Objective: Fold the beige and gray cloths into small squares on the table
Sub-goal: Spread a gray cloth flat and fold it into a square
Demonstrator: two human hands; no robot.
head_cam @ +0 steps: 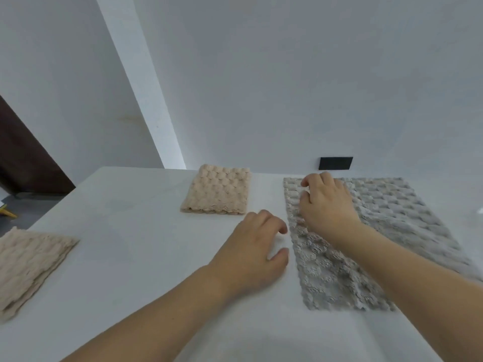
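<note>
Fingers [304,182] of the right hand [325,205] curl down onto the gray cloth's [379,231] far left part, though whether they pinch it is unclear. Left hand [251,249] hovers loosely curled just beside its left edge, holding nothing. Spread flat on the table [130,244], the cloth looks soft, plush and light; taking its corners should suit. One beige cloth [218,190] lies folded nearby.

We see our two arms bare from forearm to wrist, no sleeves in view. Our left hand [251,253] and right hand [326,205] wear no gloves, rings, watch or bands; fingers [307,182] show short nails.
</note>
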